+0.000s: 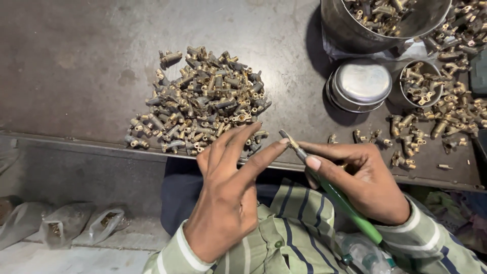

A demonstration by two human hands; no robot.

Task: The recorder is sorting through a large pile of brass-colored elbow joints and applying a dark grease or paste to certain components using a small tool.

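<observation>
A: What is the right hand doing?

B: It is wrapped around a green-handled tool, fingers closed on the handle, with the index finger stretched along the metal shaft. The tool's tip points up and to the left, out over the near edge of the dark metal surface.

A: And the left hand?

B: Its fingers are spread open and it holds nothing I can make out. The index fingertip meets the tool's tip; whether a small piece sits between them, I cannot tell. The other fingers reach to the near edge of the pile.

A: Which pile?

B: A large heap of small brass fittings, lying on the surface just beyond the left hand, about the middle of the view.

A: Anything else on the surface?

B: On the far right, a big steel pot holding more fittings. Nearer than that, a shut round steel tin, and just to its right a small steel bowl with a few fittings inside. Loose fittings lie scattered around the bowl and toward the near right edge.

A: And below the surface?

B: The person's striped green sleeves and shirt and, at the near left, a few clear plastic bags on a lower ledge.
</observation>
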